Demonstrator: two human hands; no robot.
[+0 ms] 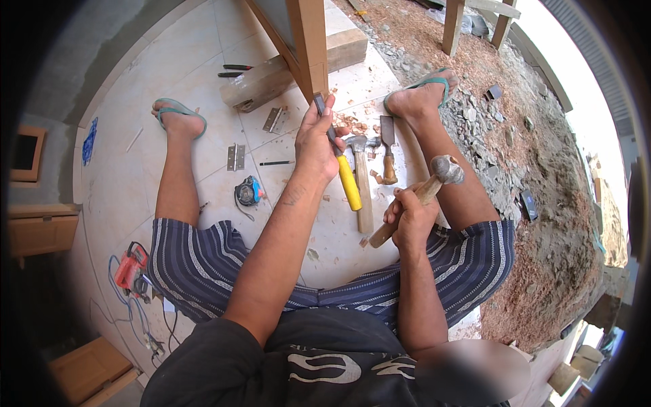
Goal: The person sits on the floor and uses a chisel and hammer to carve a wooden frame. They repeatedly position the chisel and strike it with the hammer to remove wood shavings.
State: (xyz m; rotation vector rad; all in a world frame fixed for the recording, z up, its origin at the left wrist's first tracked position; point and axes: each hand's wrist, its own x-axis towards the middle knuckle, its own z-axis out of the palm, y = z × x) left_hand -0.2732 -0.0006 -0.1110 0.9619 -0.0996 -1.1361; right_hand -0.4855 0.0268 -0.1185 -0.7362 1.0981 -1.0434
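We are working near the right edge of the white tiled floor (217, 129).
Our left hand (317, 144) is curling round a yellow-handled steel chisel (348, 182), our right hand (412, 220) clenching a wooden-handled, round-headed hammer (428, 190); our left forearm (271, 247) is bearing dark lettering (296, 196).

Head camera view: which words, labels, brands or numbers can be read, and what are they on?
Left forearm: dark letter-like marks; I won't copy them.
Dark shirt: large pale shapes; smaller print too unclear to read.
Tape measure: any markings too small to read.
Yellow-handled chisel: no readable text.
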